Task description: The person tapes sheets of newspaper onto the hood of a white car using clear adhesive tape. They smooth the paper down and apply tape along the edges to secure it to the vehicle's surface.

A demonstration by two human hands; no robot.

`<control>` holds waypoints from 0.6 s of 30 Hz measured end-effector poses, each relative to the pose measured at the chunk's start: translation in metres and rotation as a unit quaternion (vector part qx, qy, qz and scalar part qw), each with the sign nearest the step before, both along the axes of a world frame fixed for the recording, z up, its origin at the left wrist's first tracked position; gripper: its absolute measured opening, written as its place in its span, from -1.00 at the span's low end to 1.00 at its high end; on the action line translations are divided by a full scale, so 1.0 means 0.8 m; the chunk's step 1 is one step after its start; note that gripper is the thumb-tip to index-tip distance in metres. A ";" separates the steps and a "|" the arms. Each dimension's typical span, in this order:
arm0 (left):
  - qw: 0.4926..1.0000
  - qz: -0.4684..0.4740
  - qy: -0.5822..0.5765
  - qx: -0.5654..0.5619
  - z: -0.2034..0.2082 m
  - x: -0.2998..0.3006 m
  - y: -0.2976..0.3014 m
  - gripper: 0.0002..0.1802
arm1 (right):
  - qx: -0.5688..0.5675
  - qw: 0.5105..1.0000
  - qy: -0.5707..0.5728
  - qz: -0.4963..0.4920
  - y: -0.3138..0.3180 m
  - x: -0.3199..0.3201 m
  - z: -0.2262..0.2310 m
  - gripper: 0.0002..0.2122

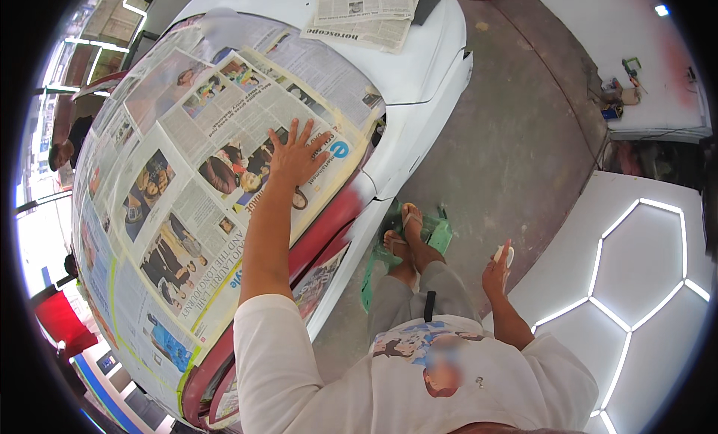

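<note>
My left hand (298, 156) lies flat on a newspaper sheet (176, 232), fingers spread, near the edge of a car's glass and roof area. Overlapping newspaper sheets cover that curved surface, with pale tape strips along some edges. My right hand (493, 277) hangs out at my right side, its fingers closed around a pale roll that looks like masking tape (505, 259). The car's body (374, 71) is whitish, while a red frame (329, 228) shows beside the covered part, below my left forearm.
Loose newspapers (366, 15) rest on the white panel ahead. My sandalled feet stand on a green step stool (441, 236) beside the car. A cable (557, 75) runs across the grey floor. Hexagonal light strips (591, 299) line the right side; another person (63, 153) is at far left.
</note>
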State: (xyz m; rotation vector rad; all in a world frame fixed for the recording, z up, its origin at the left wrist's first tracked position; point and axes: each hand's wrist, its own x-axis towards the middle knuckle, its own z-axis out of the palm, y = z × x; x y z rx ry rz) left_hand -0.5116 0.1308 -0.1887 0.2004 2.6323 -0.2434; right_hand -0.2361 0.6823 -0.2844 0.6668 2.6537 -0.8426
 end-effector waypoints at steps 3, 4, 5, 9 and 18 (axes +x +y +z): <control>1.000 -0.003 0.006 0.011 -0.003 -0.006 0.005 -0.36 | 0.041 0.998 -0.010 -0.038 0.020 0.028 0.010 -0.10; 1.000 -0.006 0.008 0.016 -0.004 -0.006 0.006 -0.36 | 0.050 0.997 -0.029 -0.044 0.026 0.036 0.013 -0.11; 1.000 -0.004 0.007 0.013 -0.001 -0.001 -0.001 -0.36 | 0.052 0.996 -0.051 -0.045 0.024 0.042 0.014 -0.11; 0.999 -0.020 0.029 0.037 -0.030 0.004 -0.007 -0.35 | 0.142 0.987 0.057 0.047 0.059 0.118 -0.003 -0.14; 0.998 0.006 0.019 0.060 -0.012 0.025 -0.026 -0.37 | 0.075 0.990 0.040 0.114 0.044 0.155 -0.020 -0.13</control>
